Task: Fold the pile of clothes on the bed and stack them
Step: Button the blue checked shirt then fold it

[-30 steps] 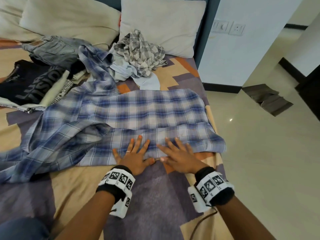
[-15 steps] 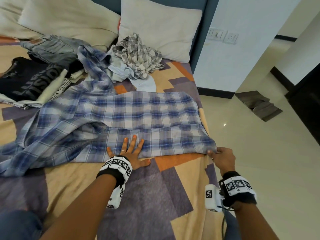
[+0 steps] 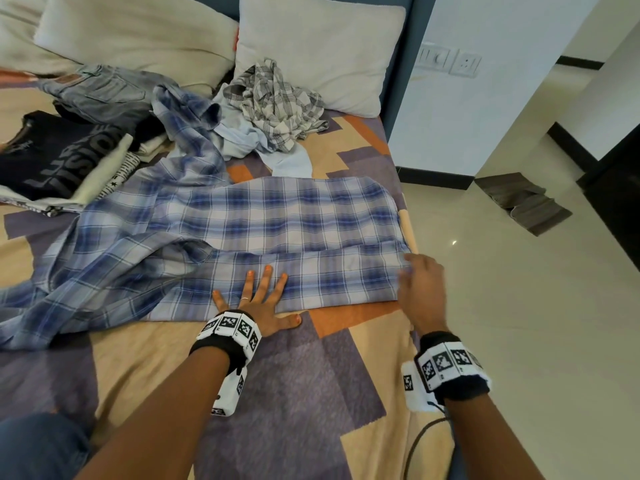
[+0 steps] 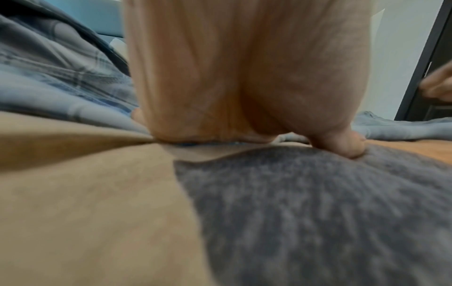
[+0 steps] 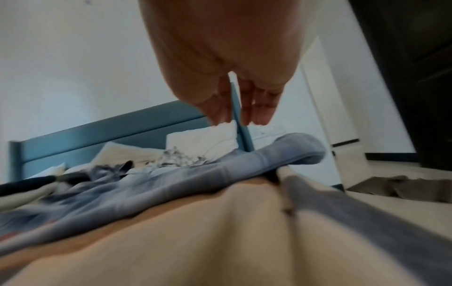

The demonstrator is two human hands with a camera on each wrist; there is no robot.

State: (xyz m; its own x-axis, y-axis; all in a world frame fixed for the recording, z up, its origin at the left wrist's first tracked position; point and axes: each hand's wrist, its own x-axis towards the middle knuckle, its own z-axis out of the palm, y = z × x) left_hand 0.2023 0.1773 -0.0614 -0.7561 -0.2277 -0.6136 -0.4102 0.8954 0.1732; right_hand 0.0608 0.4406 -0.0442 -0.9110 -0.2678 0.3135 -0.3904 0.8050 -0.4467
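Observation:
A blue plaid shirt (image 3: 294,223) lies spread across the bed, its near edge folded over in a long strip. My left hand (image 3: 258,296) presses flat on that strip with the fingers spread; the thumb (image 4: 342,147) rests on the blanket beside the shirt (image 4: 61,81). My right hand (image 3: 419,285) is at the shirt's right end by the bed edge, blurred. In the right wrist view its fingers (image 5: 244,110) hang straight and relaxed just above the shirt (image 5: 195,174), holding nothing. A loose sleeve (image 3: 69,289) trails off to the left.
A crumpled grey checked shirt (image 3: 277,102), a pale blue garment (image 3: 242,140) and jeans (image 3: 104,91) lie near the pillows (image 3: 318,46). A folded stack topped by a dark lettered T-shirt (image 3: 59,157) sits far left. The bed edge (image 3: 408,233) drops to the tiled floor.
My right hand slid from beside the left hand out to the shirt's right corner, pinched it, then let go and moved up along the right edge. The left hand stayed pressed.

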